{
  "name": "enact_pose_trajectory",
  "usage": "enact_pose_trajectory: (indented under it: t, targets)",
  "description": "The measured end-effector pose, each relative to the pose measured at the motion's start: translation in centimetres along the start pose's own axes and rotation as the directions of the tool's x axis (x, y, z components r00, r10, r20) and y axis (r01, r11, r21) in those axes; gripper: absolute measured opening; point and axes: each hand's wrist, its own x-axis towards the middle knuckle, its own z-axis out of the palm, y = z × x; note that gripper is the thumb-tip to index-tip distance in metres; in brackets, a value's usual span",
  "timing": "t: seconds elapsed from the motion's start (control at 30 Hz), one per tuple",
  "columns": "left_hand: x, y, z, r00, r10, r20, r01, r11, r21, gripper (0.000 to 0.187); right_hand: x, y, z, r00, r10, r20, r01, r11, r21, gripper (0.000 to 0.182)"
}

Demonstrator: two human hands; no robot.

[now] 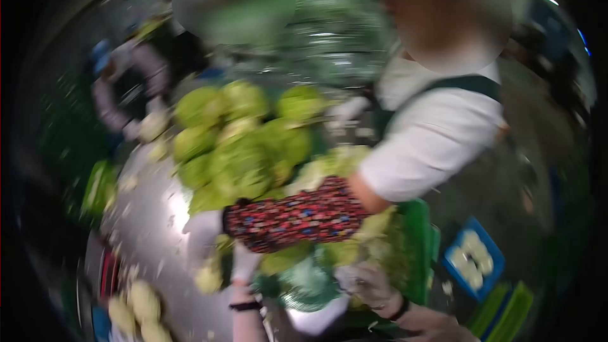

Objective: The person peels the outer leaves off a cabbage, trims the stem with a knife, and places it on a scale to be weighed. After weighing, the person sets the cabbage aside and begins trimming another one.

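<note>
My left hand (244, 265), in a pale glove with a dark band at the wrist, is low in the middle. Its fingers are partly covered by another person's sleeve and smeared by motion. My right hand (367, 282), also gloved, lies beside a shiny blue-green rounded bundle (307, 280) at the front edge of the table. Blur hides how its fingers are set. Left of my left hand is a pale yellow-green piece (208, 277), beneath the other person's gloved hand (206, 231). Beyond that arm lies a pile of green cabbages (237, 164).
A co-worker's patterned sleeve (297, 215) crosses the metal table (149, 215) in front of me. A green crate (416, 253) stands at the right, near a blue tray (478, 285) of pale pieces. Pale trimmed heads (144, 304) lie lower left. Another person (130, 82) works far left.
</note>
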Motion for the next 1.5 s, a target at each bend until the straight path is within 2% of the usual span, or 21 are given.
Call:
enact_pose_trajectory:
  t: [0.03, 0.07, 0.1, 0.2, 0.37, 0.43, 0.47, 0.57, 0.77, 0.93, 1.1, 1.13, 1.17, 1.2, 1.23, 1.27, 1.3, 1.33, 1.37, 1.43, 1.5]
  targets:
    - [0.1, -2.4, -0.7, 0.997, -0.002, -0.082, 0.020, 0.975, 0.223, 0.083, -0.3, -0.9, 1.0, 0.971, 0.236, 0.033, -0.238, 0.966, 0.096, 0.036]
    - [-0.6, 0.7, -0.1, 0.988, -0.063, -0.142, 0.103, 0.950, 0.295, 0.090, 0.2, 0.6, 1.8, 0.985, 0.045, 0.168, -0.001, 0.967, -0.254, 0.040]
    - [-0.1, -1.8, -0.7, 0.993, 0.097, -0.074, -0.086, 0.987, 0.135, 0.091, 0.1, 1.5, 3.3, 0.931, 0.211, 0.298, -0.081, 0.915, -0.396, 0.047]
    - [0.7, -4.7, -1.2, 0.982, 0.188, -0.026, -0.178, 0.959, 0.222, 0.090, 1.5, 4.2, 6.3, 0.955, 0.169, 0.244, -0.103, 0.960, -0.260, 0.053]
    - [-1.5, -3.0, -0.9, 0.944, 0.331, -0.011, -0.304, 0.879, 0.367, 0.092, 6.2, 4.1, 7.3, 0.778, 0.599, 0.191, -0.502, 0.775, -0.384, 0.078]
    - [-3.1, -2.8, -0.3, 0.872, 0.488, -0.031, -0.390, 0.731, 0.560, 0.082, 4.6, 8.5, 9.9, 0.866, 0.500, 0.010, -0.481, 0.837, -0.262, 0.090]
    - [-3.7, -2.4, 0.3, 0.864, 0.503, -0.030, -0.392, 0.708, 0.588, 0.081, 6.0, 7.2, 8.4, 0.744, 0.648, 0.164, -0.626, 0.761, -0.169, 0.094]
    - [-5.5, -1.2, 1.0, 0.846, 0.533, -0.030, -0.397, 0.665, 0.633, 0.079, 6.0, 9.1, 8.6, 0.738, 0.666, 0.105, -0.664, 0.745, -0.064, 0.094]
    - [-8.7, 0.3, 2.2, 0.825, 0.564, -0.020, -0.417, 0.632, 0.653, 0.074, 5.5, 6.5, 7.7, 0.750, 0.645, 0.145, -0.638, 0.764, -0.097, 0.087]
    - [-12.3, 1.0, 2.7, 0.825, 0.563, -0.042, -0.403, 0.640, 0.655, 0.071, 1.9, 2.7, 10.1, 0.884, 0.456, 0.105, -0.457, 0.889, -0.008, 0.088]
    - [-16.8, 0.1, 1.8, 0.883, 0.457, -0.111, -0.331, 0.772, 0.542, 0.067, -2.6, -3.1, 7.9, 0.948, 0.260, 0.183, -0.269, 0.963, 0.025, 0.071]
    - [-18.2, -0.2, 1.4, 0.908, 0.390, -0.151, -0.278, 0.833, 0.479, 0.067, -2.9, -2.5, 8.2, 0.943, 0.256, 0.210, -0.228, 0.962, -0.152, 0.072]
    - [-19.6, -0.6, 1.0, 0.929, 0.312, -0.198, -0.213, 0.889, 0.405, 0.066, -4.7, -2.3, 8.0, 0.884, 0.334, 0.327, -0.430, 0.856, 0.286, 0.073]
    - [-20.8, -0.6, 0.7, 0.946, 0.230, -0.229, -0.151, 0.937, 0.315, 0.065, -5.0, -4.8, 6.1, 0.802, 0.406, 0.439, -0.569, 0.290, 0.770, 0.075]
    - [-21.9, -0.2, 0.5, 0.951, 0.154, -0.268, -0.095, 0.970, 0.222, 0.065, -5.3, -7.4, 4.2, 0.702, 0.466, 0.538, -0.511, -0.196, 0.837, 0.077]
    - [-22.7, 0.3, 0.4, 0.954, 0.084, -0.288, -0.054, 0.993, 0.109, 0.064, -8.1, -0.9, 7.9, 0.809, 0.386, 0.442, -0.491, 0.032, 0.871, 0.072]
    - [-23.0, 0.8, 0.3, 0.954, 0.035, -0.298, -0.039, 0.999, -0.009, 0.063, -5.0, -3.2, 7.6, 0.717, 0.565, 0.407, -0.660, 0.364, 0.657, 0.072]
    - [-23.7, 3.5, 0.5, 0.959, -0.007, -0.285, -0.067, 0.967, -0.247, 0.067, -4.8, -3.5, 7.5, 0.683, 0.610, 0.402, -0.718, 0.460, 0.522, 0.085]
    - [-23.7, 6.1, 1.5, 0.971, 0.001, -0.239, -0.117, 0.875, -0.471, 0.071, -6.3, -1.3, 8.1, 0.819, 0.466, 0.334, -0.571, 0.615, 0.544, 0.081]
    - [-25.2, 6.0, 1.6, 0.961, -0.104, -0.255, -0.074, 0.795, -0.602, 0.078, -9.3, 0.6, 9.1, 0.894, 0.367, 0.256, -0.448, 0.731, 0.515, 0.080]
    - [-26.0, 2.4, 1.0, 0.957, 0.011, -0.291, -0.127, 0.916, -0.381, 0.086, -10.3, -3.7, 7.6, 0.769, 0.537, 0.347, -0.639, 0.658, 0.397, 0.076]
